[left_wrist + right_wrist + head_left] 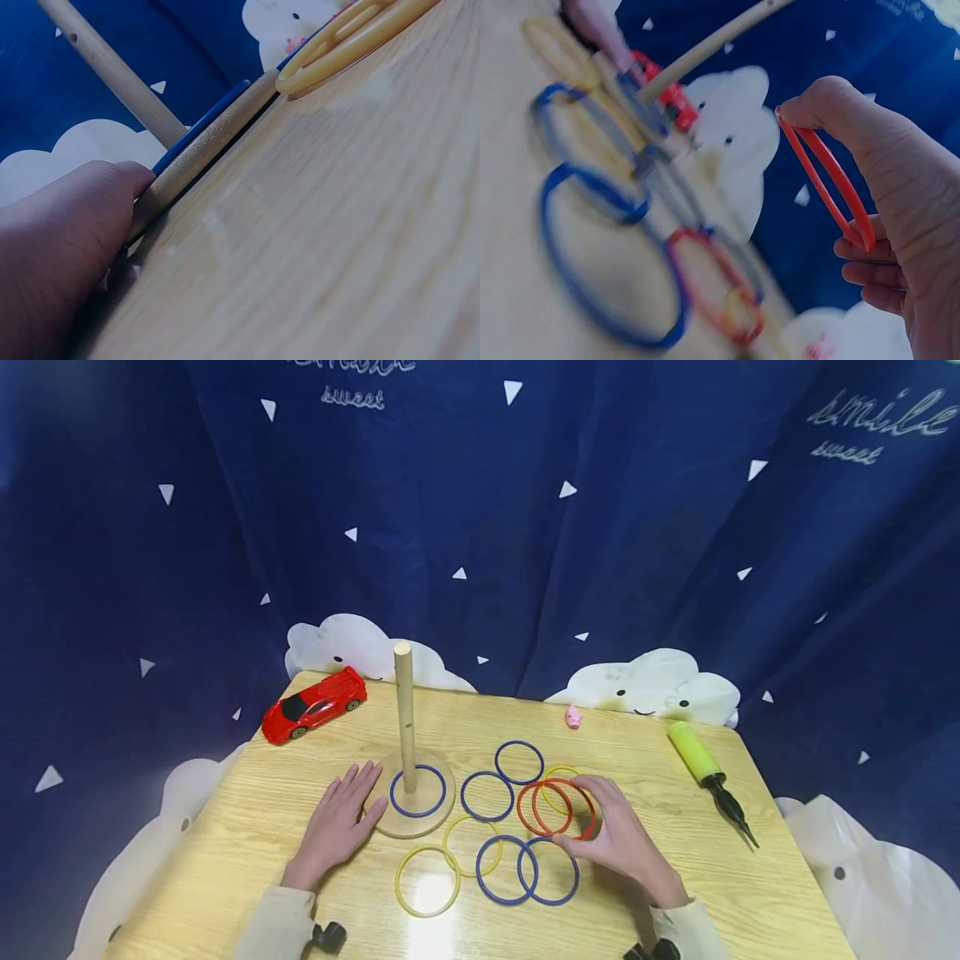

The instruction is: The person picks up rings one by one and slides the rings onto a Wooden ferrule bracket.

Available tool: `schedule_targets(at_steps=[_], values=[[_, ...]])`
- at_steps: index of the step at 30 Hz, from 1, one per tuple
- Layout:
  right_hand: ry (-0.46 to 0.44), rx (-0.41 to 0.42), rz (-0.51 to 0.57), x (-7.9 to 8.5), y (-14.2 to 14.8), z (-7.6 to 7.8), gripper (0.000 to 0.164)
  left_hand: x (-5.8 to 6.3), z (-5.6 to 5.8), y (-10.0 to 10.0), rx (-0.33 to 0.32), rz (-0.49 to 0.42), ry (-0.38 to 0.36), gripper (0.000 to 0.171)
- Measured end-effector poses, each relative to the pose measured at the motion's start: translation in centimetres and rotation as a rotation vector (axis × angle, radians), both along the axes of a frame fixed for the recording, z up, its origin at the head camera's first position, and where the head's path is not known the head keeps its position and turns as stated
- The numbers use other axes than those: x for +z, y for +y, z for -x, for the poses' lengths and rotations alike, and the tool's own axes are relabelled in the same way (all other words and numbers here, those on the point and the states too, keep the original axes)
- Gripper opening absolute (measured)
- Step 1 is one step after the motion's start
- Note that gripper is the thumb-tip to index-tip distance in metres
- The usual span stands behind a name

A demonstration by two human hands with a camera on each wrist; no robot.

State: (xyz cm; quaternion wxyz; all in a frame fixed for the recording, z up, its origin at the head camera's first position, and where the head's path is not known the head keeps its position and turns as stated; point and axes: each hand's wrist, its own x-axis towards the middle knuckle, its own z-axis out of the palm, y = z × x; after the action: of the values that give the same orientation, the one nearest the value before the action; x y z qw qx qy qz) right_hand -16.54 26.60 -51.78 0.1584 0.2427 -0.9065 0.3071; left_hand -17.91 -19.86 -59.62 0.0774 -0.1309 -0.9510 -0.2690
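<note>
The right grip [618, 831] pinches a red ring [840, 176] between thumb and fingers, above the bench [225, 877]. A second red ring [518, 810] lies just left of that grip; a pump [693, 752] lies to its right. The left grip [333, 831] has its fingers straight, thumb touching the wooden stand [406, 718], whose post a blue ring [417, 816] encircles.

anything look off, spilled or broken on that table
Nothing stands out: no spill or visible damage. The loose rings overlap in a scatter beside the wooden post, which stands upright with one blue ring around it.
</note>
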Motion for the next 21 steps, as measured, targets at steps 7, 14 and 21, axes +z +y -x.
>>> schedule_targets(at_steps=[7,14,21], values=[[0.028,0.127,0.062,6.3,-3.4,3.3,0.083,0.0,-0.2,0.2,-0.002,-0.007,0.002,0.067],[0.128,0.263,0.098,12.5,-6.7,6.6,0.085,0.1,-0.1,0.3,-0.004,-0.009,0.007,0.066],[0.246,0.362,0.125,18.0,-9.8,9.0,0.088,0.0,0.0,0.0,-0.004,0.0,0.012,0.066]])
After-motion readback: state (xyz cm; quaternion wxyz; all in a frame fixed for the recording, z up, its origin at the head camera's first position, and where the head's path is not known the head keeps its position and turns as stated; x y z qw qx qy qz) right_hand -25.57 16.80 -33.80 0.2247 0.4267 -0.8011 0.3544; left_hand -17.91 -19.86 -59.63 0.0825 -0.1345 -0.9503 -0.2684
